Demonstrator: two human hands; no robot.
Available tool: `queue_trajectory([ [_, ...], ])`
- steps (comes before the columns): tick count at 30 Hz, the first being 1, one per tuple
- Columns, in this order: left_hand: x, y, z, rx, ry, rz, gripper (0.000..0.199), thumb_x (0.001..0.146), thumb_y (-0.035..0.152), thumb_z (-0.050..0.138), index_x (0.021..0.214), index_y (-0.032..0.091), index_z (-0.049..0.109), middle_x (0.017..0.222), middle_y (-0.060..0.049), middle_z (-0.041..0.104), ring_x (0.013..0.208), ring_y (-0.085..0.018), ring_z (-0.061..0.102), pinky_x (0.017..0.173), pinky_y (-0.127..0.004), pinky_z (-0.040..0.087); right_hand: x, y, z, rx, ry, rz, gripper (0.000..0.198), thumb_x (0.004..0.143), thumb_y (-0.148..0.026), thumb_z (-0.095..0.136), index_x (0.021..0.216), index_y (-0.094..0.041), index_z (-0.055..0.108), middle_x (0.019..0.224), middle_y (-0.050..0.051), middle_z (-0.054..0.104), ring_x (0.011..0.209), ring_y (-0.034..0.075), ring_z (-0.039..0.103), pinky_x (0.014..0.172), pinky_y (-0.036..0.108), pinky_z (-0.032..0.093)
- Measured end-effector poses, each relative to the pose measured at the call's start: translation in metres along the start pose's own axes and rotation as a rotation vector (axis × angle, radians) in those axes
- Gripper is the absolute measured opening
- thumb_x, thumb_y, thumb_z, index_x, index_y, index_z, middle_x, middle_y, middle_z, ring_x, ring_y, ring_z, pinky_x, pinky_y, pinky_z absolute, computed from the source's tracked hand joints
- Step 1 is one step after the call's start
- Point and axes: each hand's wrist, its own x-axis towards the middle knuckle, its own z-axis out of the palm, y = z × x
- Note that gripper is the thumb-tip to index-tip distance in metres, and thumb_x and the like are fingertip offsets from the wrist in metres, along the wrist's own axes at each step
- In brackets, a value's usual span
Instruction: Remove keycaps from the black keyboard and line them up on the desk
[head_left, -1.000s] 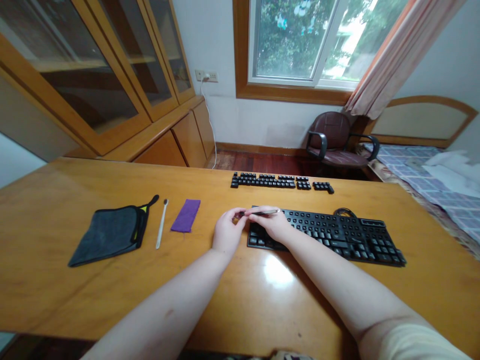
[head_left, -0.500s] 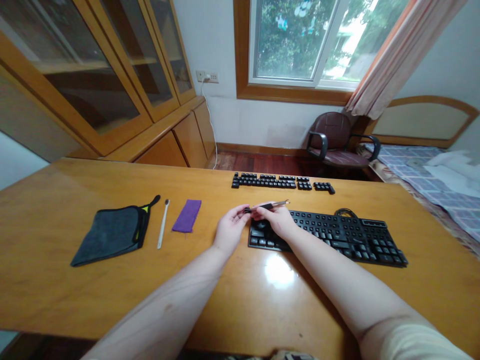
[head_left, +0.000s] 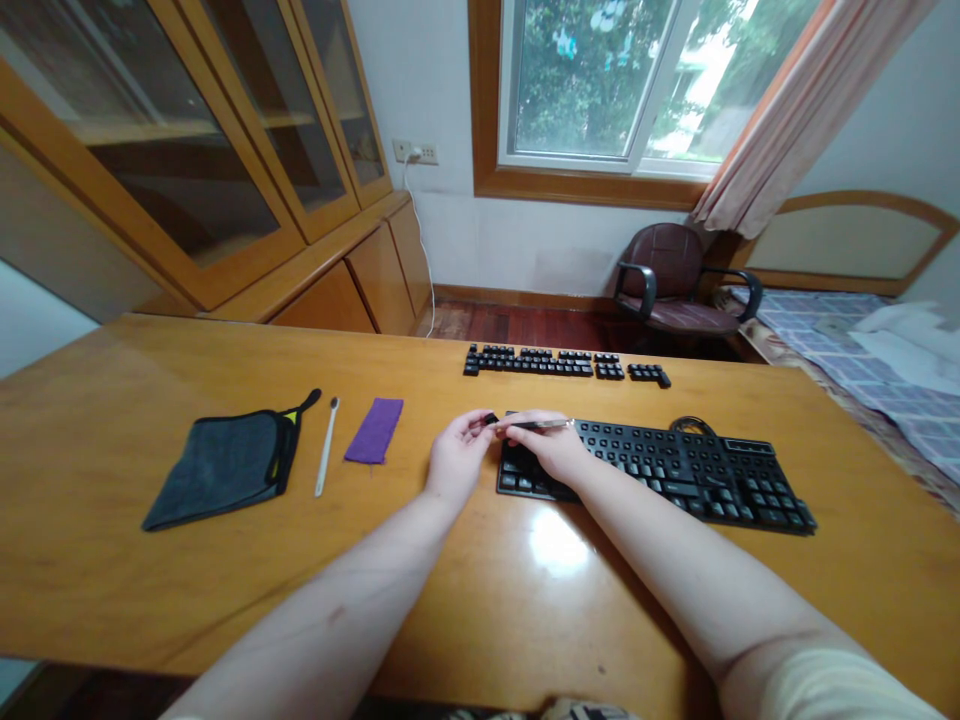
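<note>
My left hand (head_left: pixel 459 455) pinches a small black keycap (head_left: pixel 490 419) between thumb and fingers, just off the left end of the black keyboard (head_left: pixel 675 478). In my right hand (head_left: pixel 551 447) is a slim, pen-like tool (head_left: pixel 541 425), dark with a shiny metallic end pointing right. The tool's other end meets the fingertips of my left hand, where the contact is too small to make out. My right hand is over the left part of the keyboard, hiding some keys. The keyboard's upper rows show bare switches, while keycaps remain on its lower rows.
Rows of loose black keycaps (head_left: pixel 529 361) lie along the desk's far edge. To the left are a purple cloth (head_left: pixel 376 431), a white toothbrush (head_left: pixel 327 447) and a folded grey cloth (head_left: pixel 225 465). Behind the keyboard lies a coiled cable (head_left: pixel 691 425). A chair (head_left: pixel 667 275) stands beyond the desk.
The tool in my right hand has tilted and turned, now lying flatter along the fingers. The keycap in my left hand has shifted slightly up and left.
</note>
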Motion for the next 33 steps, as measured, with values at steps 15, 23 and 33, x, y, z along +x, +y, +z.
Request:
queue_trajectory([
  [15,0.006,-0.010,-0.007,0.065,-0.057,0.022,0.031,0.077,0.040,0.062,0.096,0.017,0.070,0.100,-0.010,0.070,0.097,-0.023,0.063,0.091,-0.039,0.047,0.001,-0.001,-0.001,-0.394,0.020,-0.344,0.016,0.080,-0.029,0.062,0.092,-0.024,0.072,0.091,0.005,0.071,0.085,0.017,0.066,0.083,0.032,0.051],
  [23,0.003,0.004,-0.007,0.141,-0.053,0.046,0.023,0.076,0.031,0.064,0.094,0.019,0.071,0.101,-0.007,0.069,0.099,-0.021,0.061,0.096,-0.039,0.042,0.000,0.004,0.000,-0.432,0.044,-0.358,0.018,0.082,-0.032,0.061,0.093,-0.024,0.072,0.097,0.007,0.069,0.090,0.017,0.064,0.084,0.032,0.052],
  [33,0.000,0.008,-0.002,0.034,0.065,0.044,0.025,0.071,0.029,0.066,0.091,0.015,0.060,0.091,-0.007,0.067,0.088,-0.017,0.063,0.085,-0.033,0.049,-0.001,0.004,0.000,-0.373,0.009,-0.360,0.019,0.082,-0.032,0.060,0.097,-0.026,0.071,0.103,0.007,0.068,0.094,0.017,0.063,0.087,0.034,0.050],
])
